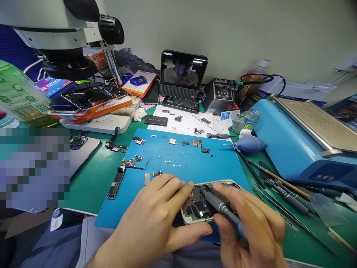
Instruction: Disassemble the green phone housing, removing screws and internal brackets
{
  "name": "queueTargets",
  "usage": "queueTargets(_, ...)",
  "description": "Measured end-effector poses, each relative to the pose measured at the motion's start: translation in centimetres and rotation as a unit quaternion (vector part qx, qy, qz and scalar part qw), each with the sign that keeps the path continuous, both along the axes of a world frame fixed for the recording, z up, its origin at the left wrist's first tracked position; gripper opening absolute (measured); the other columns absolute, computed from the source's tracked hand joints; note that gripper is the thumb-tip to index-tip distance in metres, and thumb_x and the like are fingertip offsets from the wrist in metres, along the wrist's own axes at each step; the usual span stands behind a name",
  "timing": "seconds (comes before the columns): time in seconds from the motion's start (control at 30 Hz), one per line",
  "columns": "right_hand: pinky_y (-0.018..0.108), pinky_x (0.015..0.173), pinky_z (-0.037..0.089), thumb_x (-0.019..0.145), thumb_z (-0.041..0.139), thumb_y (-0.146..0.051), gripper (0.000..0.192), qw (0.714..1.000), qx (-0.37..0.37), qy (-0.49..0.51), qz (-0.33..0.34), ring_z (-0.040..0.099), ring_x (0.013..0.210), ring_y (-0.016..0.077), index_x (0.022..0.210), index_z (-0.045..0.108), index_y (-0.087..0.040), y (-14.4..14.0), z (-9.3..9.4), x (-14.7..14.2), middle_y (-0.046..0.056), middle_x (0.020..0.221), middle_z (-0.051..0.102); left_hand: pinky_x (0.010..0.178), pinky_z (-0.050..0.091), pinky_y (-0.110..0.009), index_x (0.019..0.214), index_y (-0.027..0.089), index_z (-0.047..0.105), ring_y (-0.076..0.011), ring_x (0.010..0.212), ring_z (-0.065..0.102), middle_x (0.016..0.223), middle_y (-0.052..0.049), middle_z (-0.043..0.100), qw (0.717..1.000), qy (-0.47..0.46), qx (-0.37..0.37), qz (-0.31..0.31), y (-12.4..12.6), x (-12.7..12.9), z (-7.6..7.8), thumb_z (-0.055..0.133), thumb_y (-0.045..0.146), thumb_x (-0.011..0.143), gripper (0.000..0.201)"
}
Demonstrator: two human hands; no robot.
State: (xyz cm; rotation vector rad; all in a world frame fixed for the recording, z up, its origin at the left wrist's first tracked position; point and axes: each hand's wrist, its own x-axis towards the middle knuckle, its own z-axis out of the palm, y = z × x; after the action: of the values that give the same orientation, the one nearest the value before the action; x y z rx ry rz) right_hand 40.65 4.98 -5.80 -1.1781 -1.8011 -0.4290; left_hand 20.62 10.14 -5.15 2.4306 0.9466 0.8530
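Note:
An opened phone body (195,208) with its insides exposed lies at the near edge of a blue work mat (181,156). My left hand (156,219) rests on the phone's left side, thumb along its near edge, holding it down. My right hand (251,227) grips a grey screwdriver (220,206) whose tip points into the phone's upper middle. Small loose parts (184,142) and tiny screws are spread over the far half of the mat. A logic board (115,184) lies at the mat's left edge.
A microscope (64,33) hangs over the far left. A blue heating machine (301,137) fills the right. Tweezers and screwdrivers (281,190) lie right of the mat. A phone (83,149) lies left. A small screen (182,74), a soldering station (220,95) and a blue blower (248,143) stand behind.

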Motion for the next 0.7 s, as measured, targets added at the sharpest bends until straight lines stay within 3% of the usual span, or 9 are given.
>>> queueTargets(0.07,0.046,0.101,0.061,0.096,0.065,0.003,0.076,1.000,-0.008,-0.009,0.027,0.068,0.128,0.0285,0.167,0.044,-0.015,-0.04,0.05,-0.14,0.012,0.137,0.076,0.088,0.052,-0.042,0.135,0.015,0.071,-0.0267,0.101,0.064,0.106,-0.006,0.072,1.000,-0.002,-0.011,0.002,0.00,0.01,-0.01,0.060,0.059,0.108,0.053)
queueTargets(0.2,0.044,0.103,0.060,0.089,0.072,0.010,0.079,1.000,0.002,0.003,0.029,0.069,0.121,0.0249,0.161,0.054,-0.017,-0.14,0.01,-0.36,0.009,0.123,0.081,0.086,0.051,-0.042,0.132,0.016,0.072,-0.0266,0.101,0.062,0.106,-0.005,0.072,1.000,-0.015,-0.019,0.003,-0.02,0.13,0.08,0.060,0.057,0.109,0.049)
queueTargets(0.3,0.046,0.105,0.060,0.091,0.068,0.010,0.080,0.999,-0.017,0.001,0.029,0.067,0.129,0.0273,0.164,0.048,-0.016,-0.11,-0.01,-0.42,0.012,0.133,0.078,0.085,0.050,-0.042,0.131,0.016,0.073,-0.0262,0.099,0.061,0.105,-0.005,0.072,1.000,-0.016,-0.024,0.004,-0.09,0.19,0.23,0.059,0.055,0.110,0.046)
queueTargets(0.37,0.046,0.102,0.062,0.090,0.068,0.011,0.082,0.999,-0.007,0.006,0.036,0.069,0.128,0.0282,0.165,0.047,-0.015,-0.06,0.05,-0.40,0.012,0.133,0.078,0.085,0.051,-0.042,0.132,0.015,0.072,-0.0263,0.100,0.061,0.105,-0.006,0.071,1.000,-0.014,-0.026,0.002,-0.11,0.18,0.33,0.059,0.056,0.110,0.047)
queueTargets(0.5,0.040,0.093,0.066,0.082,0.077,0.015,0.083,0.999,0.020,0.024,0.016,0.075,0.116,0.0249,0.156,0.059,-0.019,-0.06,0.16,-0.24,0.006,0.122,0.083,0.084,0.051,-0.042,0.133,0.015,0.072,-0.0264,0.099,0.061,0.104,-0.006,0.071,1.000,-0.006,-0.022,0.004,-0.08,0.06,0.43,0.059,0.055,0.110,0.048)
queueTargets(0.7,0.043,0.091,0.068,0.082,0.079,0.013,0.080,0.999,0.024,0.038,0.020,0.077,0.114,0.0256,0.153,0.063,-0.020,-0.14,-0.09,0.01,0.005,0.125,0.083,0.084,0.054,-0.043,0.133,0.015,0.071,-0.0276,0.099,0.063,0.105,-0.007,0.071,1.000,0.003,-0.010,-0.001,-0.06,-0.01,0.26,0.059,0.055,0.110,0.048)
